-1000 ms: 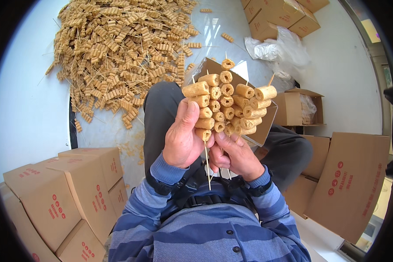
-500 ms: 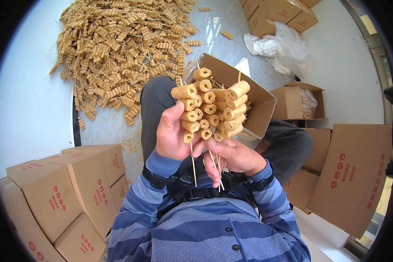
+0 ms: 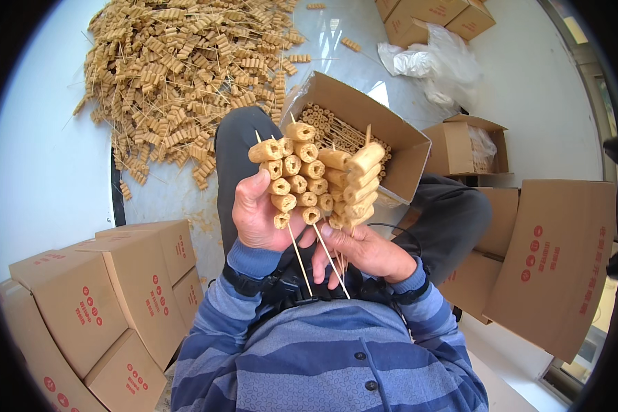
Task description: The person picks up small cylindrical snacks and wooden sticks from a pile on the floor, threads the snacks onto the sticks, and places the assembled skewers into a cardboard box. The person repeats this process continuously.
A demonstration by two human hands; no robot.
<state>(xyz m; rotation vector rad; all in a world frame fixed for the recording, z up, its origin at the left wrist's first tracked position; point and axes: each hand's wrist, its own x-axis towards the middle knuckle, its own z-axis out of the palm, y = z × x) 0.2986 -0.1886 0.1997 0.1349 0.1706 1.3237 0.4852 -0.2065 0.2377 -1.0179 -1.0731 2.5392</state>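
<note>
Several skewers of hollow tan rolls [image 3: 297, 184] stand in front of me, their wooden sticks pointing down toward my lap. My left hand [image 3: 257, 223] is closed on this bunch from the left, thumb against the rolls. My right hand [image 3: 374, 253] grips the sticks of another bunch of skewers [image 3: 362, 182] on the right, which leans outward. My right thumb lies near the lowest rolls; part of the fingers is hidden. Just beyond, between my knees, stands an open cardboard box [image 3: 406, 154] with rows of similar skewers [image 3: 336, 132] in it.
A big heap of loose skewers [image 3: 185, 89] covers the floor at the far left. Closed cartons [image 3: 72, 295] are stacked at my left. On the right are a large carton [image 3: 549, 268], a smaller open carton [image 3: 450, 150] and crumpled clear plastic [image 3: 436, 65]. More cartons [image 3: 432, 14] stand behind.
Both hands have shifted slightly left and down with the skewers. The bunches are tilted differently, and more of the packed skewers in the box shows.
</note>
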